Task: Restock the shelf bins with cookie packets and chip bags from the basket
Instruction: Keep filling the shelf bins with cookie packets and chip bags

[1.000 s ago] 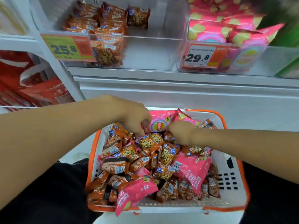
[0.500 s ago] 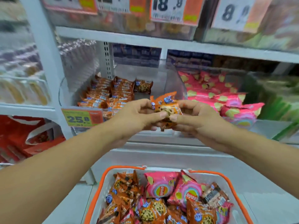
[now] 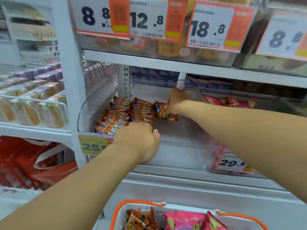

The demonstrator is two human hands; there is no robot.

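Orange-brown foil cookie packets (image 3: 126,113) now fill the left half of the clear plastic shelf bin (image 3: 182,153), and both hands have come up from the orange-rimmed white basket (image 3: 132,206) into it. Half a second ago the two hands held one packet together in front of the shelf; now the right hand (image 3: 176,101) reaches deep, its fingers curled on a chocolate-chip cookie packet (image 3: 163,112) at the end of the back rows. The left hand (image 3: 141,140) rests at the front row, fingers bent over the packets; whether it grips one I cannot tell. That probably means the packet is about to be let go. Bare room remains in the right half of the bin, bounded by its clear side wall, with pink chip bags (image 3: 232,102) just beyond. More packets and pink bags wait in the basket below.
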